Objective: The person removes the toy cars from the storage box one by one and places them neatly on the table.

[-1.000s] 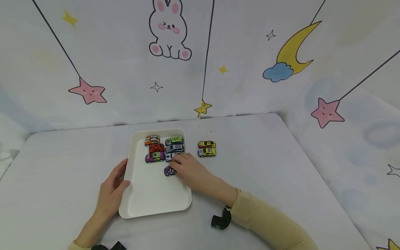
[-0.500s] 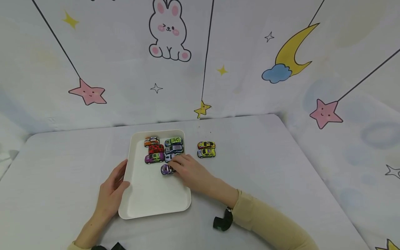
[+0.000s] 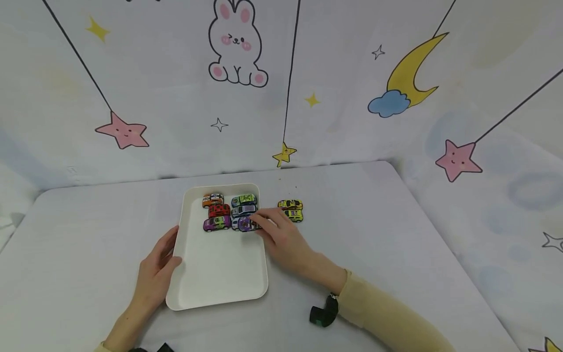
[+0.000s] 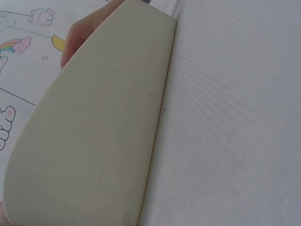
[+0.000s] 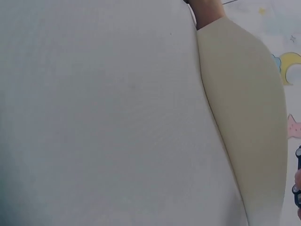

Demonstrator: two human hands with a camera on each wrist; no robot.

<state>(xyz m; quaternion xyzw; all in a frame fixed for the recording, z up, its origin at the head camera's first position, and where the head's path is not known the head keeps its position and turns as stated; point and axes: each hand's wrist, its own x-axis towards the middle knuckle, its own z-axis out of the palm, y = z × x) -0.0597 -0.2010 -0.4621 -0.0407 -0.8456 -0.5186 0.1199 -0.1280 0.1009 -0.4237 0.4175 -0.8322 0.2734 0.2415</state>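
In the head view, my right hand (image 3: 288,244) pinches a purple toy car (image 3: 247,224) over the right side of a white tray (image 3: 215,278). The purple car partly covers a white toy car (image 3: 235,224). Part of the held car (image 5: 298,179) shows at the right wrist view's edge. My left hand (image 3: 154,278) holds the tray's left side, its thumb at the rim; the other fingers are partly hidden. Inside the tray stand orange (image 3: 213,200), red (image 3: 219,210) and magenta (image 3: 217,223) cars on the left, green (image 3: 244,200) and dark blue (image 3: 244,211) ones on the right.
Two yellow toy cars (image 3: 291,204) stand on the white table (image 3: 360,234) right of the tray, one partly hidden by my right hand. The tray's outer wall (image 4: 94,122) fills much of the left wrist view. A printed cloth wall (image 3: 176,98) rises behind the table.
My right hand has moved up and to the right, carrying the purple car from the tray's middle toward its right rim. My left hand stays at the tray's left side.
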